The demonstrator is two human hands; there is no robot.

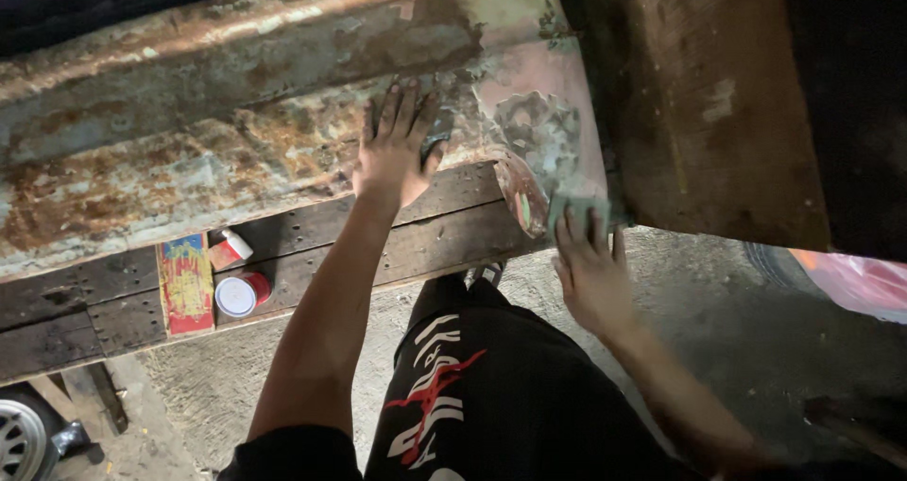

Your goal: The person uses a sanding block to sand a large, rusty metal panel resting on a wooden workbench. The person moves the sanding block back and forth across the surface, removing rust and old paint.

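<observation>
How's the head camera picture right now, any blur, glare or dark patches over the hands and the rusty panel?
Head view: the light falls on the rusty panel and the left hand, which look fairly sharp; the right hand is slightly motion-blurred; the top left and right edges sink into deep shadow; the white can lid glares a little.

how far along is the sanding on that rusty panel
Done: a pale pinkish patch near the panel's right end looks rubbed back. In hand: the left hand presses a dark pad flat on the rusty metal panel, while the right hand grips its lower corner. Left: most of the panel to the left is rust and flaking paint. A small can sits on the plank.
</observation>
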